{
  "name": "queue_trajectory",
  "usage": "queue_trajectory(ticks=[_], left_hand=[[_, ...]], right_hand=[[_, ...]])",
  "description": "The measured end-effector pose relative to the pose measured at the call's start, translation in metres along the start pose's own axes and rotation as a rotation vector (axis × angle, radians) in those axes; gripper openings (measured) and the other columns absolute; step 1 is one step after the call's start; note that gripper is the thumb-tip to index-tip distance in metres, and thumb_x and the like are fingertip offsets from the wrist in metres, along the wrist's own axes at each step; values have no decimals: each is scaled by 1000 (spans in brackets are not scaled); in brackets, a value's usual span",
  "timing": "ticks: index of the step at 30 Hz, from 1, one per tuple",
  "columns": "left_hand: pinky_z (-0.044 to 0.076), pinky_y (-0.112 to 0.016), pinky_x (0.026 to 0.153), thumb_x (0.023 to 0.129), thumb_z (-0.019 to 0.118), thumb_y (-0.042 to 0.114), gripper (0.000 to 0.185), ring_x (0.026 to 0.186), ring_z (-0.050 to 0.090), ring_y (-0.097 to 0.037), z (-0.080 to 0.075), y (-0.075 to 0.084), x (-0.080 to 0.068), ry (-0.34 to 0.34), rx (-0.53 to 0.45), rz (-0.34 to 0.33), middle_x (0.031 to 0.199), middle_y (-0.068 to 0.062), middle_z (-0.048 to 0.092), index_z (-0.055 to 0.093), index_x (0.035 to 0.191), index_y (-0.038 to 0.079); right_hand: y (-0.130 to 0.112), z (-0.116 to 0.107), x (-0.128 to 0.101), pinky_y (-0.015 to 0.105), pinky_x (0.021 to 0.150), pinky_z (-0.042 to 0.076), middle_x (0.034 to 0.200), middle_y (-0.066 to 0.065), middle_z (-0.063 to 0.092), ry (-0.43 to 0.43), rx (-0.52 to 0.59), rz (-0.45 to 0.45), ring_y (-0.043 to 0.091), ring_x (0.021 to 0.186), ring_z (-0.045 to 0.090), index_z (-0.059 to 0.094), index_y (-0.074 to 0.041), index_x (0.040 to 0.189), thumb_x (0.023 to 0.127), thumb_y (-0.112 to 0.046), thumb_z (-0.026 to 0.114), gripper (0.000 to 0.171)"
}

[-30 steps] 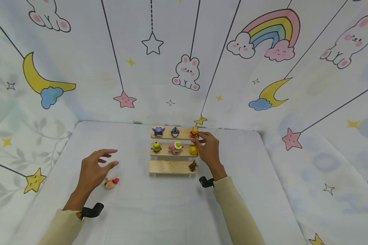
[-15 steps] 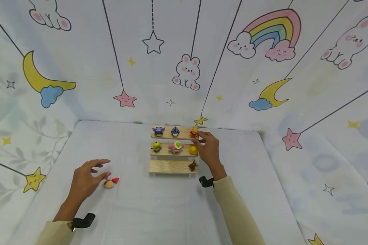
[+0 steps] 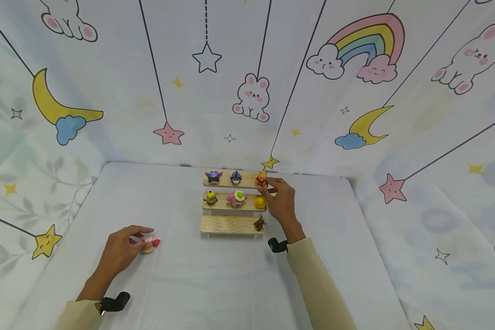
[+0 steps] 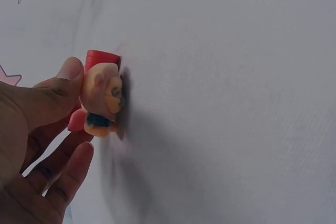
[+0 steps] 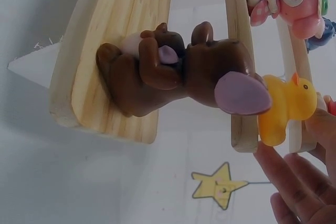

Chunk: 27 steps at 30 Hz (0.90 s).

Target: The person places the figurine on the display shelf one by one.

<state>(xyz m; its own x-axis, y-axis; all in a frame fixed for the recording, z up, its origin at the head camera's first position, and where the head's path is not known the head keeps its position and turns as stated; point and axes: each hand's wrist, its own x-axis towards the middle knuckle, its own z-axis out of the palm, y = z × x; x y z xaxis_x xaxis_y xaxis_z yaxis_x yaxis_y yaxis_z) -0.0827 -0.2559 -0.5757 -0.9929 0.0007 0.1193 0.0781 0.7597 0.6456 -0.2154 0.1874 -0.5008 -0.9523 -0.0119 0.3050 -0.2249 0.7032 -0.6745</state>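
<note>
— White cloth covers the table (image 3: 214, 284), and the walls have bunnies, moons and a rainbow. What is the biggest thing on it?

— A wooden step shelf (image 3: 233, 224) with three steps. Little toys stand on it. The top step has a purple toy (image 3: 213, 176), a blue toy (image 3: 235, 177) and a red and yellow bear (image 3: 261, 178). The middle step has a yellow toy (image 3: 210, 197), a pink toy (image 3: 236, 198) and a yellow duck (image 3: 260, 202). A brown toy (image 3: 259, 223) stands on the bottom step.

— What is the right hand (image 3: 281, 205) doing?

— It rests by the right end of the shelf. Its fingers are loose and straight, and the tips are by the bear and the duck. It holds nothing.

— And the left hand (image 3: 119, 251)?

— It is far to the left, on the cloth. Its thumb (image 4: 62, 85) and fingers pinch a small red and tan toy (image 4: 101, 97) that touches the cloth.
</note>
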Motion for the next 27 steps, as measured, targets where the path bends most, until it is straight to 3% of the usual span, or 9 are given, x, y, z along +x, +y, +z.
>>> queue_trajectory(ticks=[8,13,21,27], left_hand=[[54,-23,69,85,89,7,23,86,69,-22,3,-4,2,20,5,12,102,-9,82,84,106,13],[53,-25,69,89,86,8,13,85,69,-22,4,-5,5,11,8,-20,100,-10,82,84,100,12],[49,-25,66,91,84,7,10,82,67,-21,6,-9,12,12,16,-36,96,-10,81,84,100,11],[48,-24,63,94,79,4,12,79,71,-21,7,-12,18,61,5,-79,91,-10,82,83,104,9]], right_hand=[[0,0,0,43,86,64,137,13,70,-5,0,11,30,100,78,70,-7,140,98,-35,77,51],[-1,0,0,44,87,64,138,13,70,-10,-2,20,30,100,78,69,-7,141,98,-35,77,51],[0,1,0,42,87,64,139,13,70,-10,-4,32,29,101,78,69,-9,141,98,-36,77,52],[0,2,0,42,87,64,138,13,70,-3,-1,33,29,101,78,69,-8,141,98,-37,76,52]])
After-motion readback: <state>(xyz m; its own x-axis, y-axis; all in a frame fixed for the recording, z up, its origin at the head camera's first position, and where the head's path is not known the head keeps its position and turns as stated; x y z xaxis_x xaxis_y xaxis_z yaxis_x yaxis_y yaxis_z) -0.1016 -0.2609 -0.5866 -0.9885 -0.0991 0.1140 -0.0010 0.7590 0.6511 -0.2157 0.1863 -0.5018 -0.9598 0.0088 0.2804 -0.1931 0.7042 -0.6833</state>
